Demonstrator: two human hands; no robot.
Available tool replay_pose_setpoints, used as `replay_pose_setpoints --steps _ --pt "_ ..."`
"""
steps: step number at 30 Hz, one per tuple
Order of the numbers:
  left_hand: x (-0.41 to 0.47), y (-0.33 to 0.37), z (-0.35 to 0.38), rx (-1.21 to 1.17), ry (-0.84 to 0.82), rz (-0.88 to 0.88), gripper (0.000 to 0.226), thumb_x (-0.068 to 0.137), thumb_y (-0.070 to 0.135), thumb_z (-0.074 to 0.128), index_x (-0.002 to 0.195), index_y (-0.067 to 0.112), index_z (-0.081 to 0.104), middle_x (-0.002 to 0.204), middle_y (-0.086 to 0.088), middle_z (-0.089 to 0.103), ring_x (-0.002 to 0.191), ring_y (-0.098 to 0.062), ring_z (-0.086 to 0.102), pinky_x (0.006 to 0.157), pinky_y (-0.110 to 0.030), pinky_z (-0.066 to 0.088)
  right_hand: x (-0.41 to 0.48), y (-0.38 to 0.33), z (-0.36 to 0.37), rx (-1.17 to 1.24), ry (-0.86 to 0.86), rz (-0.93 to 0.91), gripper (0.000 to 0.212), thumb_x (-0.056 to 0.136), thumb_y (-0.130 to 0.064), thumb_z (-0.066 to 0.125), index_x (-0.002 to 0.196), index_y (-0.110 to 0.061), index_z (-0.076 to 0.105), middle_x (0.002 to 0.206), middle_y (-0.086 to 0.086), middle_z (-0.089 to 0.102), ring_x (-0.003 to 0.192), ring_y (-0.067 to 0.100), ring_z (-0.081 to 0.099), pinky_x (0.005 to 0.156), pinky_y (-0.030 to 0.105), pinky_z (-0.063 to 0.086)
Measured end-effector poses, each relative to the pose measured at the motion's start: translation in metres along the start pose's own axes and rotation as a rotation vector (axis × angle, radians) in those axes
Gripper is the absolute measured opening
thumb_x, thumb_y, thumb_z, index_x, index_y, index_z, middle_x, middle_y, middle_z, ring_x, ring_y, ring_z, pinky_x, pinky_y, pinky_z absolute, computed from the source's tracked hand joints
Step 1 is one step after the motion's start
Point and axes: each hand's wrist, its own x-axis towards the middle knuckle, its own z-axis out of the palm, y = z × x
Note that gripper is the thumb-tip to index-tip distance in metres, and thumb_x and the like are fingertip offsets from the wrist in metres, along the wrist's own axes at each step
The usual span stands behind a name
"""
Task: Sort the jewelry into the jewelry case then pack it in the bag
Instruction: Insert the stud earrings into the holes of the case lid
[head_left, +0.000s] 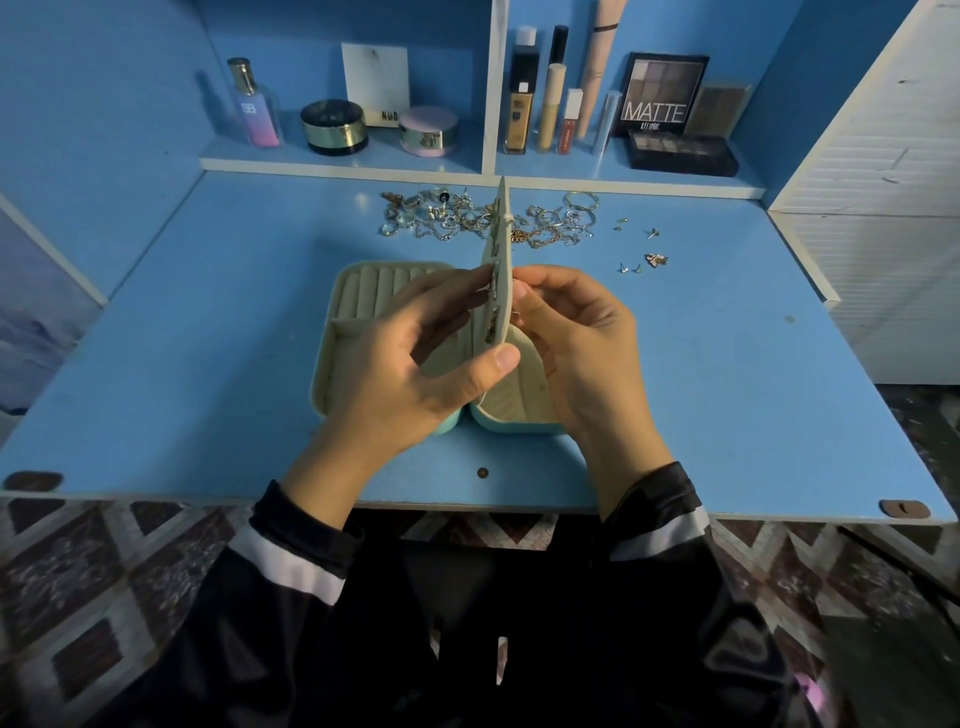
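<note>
The open jewelry case (358, 332) lies mid-desk (727, 389) towards the front edge, its cream earring panel (500, 223) standing upright. The left grip (415, 364) pinches the panel's near edge. The right grip (576, 353) pinches at its right face. The jewelry pile (447, 218) lies near the back edge.

I see a bright blue surface (727, 364), a jewelry case (363, 291) cream inside with a mint-green shell, and silver and gold jewelry (447, 218) at the far side. The sleeves (291, 561) are black with a white band; the floor (104, 597) shows brown-and-white diamonds.
</note>
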Motion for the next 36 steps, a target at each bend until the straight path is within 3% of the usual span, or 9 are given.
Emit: replay_pose_setpoints --steps 7,12,20,26,32,36 --pt "0.0005 -0.0028 -0.0004 0.002 0.002 0.002 0.064 0.081 0.034 0.069 0.135 0.002 0.054 0.13 -0.011 0.057 0.125 -0.019 0.057 0.104 -0.027 0.044 -0.0003 0.0006 -0.0008 -0.006 -0.012 -0.006 0.017 0.086 0.001 0.066 0.1 0.009 0.065 0.094 0.024 0.065 0.085 0.03 0.06 0.089 0.046 0.051" --pt "-0.0007 -0.0039 -0.0003 -0.028 -0.009 -0.004 0.062 0.081 0.035 0.071 0.135 0.009 0.055 0.132 -0.008 0.056 0.126 -0.022 0.056 0.107 -0.037 0.044 0.0003 -0.0004 -0.0001 -0.019 -0.024 0.003 0.022 0.078 -0.01 0.07 0.095 0.003 0.068 0.093 0.024 0.066 0.086 0.032 0.061 0.092 0.052 0.051" --pt "-0.0006 -0.0018 -0.0012 -0.025 -0.02 0.0 0.056 0.08 0.038 0.071 0.131 0.021 0.056 0.13 -0.005 0.057 0.126 -0.021 0.056 0.107 -0.034 0.044 0.0034 0.001 -0.0014 -0.174 -0.019 -0.1 0.016 0.084 -0.009 0.072 0.095 0.003 0.07 0.096 0.025 0.07 0.086 0.034 0.066 0.089 0.058 0.052" --pt "-0.0012 -0.0031 -0.0026 -0.04 -0.029 -0.023 0.058 0.079 0.037 0.072 0.131 0.019 0.057 0.132 -0.006 0.056 0.127 -0.02 0.055 0.108 -0.036 0.043 0.0035 -0.0002 -0.0024 -0.263 -0.076 -0.175 0.004 0.088 -0.006 0.069 0.091 -0.008 0.069 0.093 0.019 0.071 0.086 0.029 0.067 0.085 0.046 0.056" --pt "0.0004 -0.0034 -0.0062 -0.082 -0.081 -0.059 0.07 0.076 0.052 0.076 0.134 0.018 0.055 0.136 -0.009 0.053 0.13 -0.018 0.052 0.109 -0.03 0.04 0.0044 -0.0022 -0.0063 -0.298 -0.108 -0.231 0.003 0.089 -0.005 0.068 0.09 -0.007 0.066 0.089 0.019 0.068 0.082 0.023 0.064 0.079 0.04 0.054" --pt "0.0001 -0.0025 -0.0069 -0.094 -0.083 -0.059 0.068 0.077 0.044 0.077 0.134 0.016 0.055 0.136 -0.009 0.054 0.13 -0.018 0.053 0.11 -0.031 0.041 0.006 -0.0031 -0.0068 -0.337 -0.126 -0.262 0.003 0.089 -0.005 0.067 0.091 -0.003 0.067 0.087 0.014 0.069 0.08 0.019 0.065 0.076 0.031 0.054"
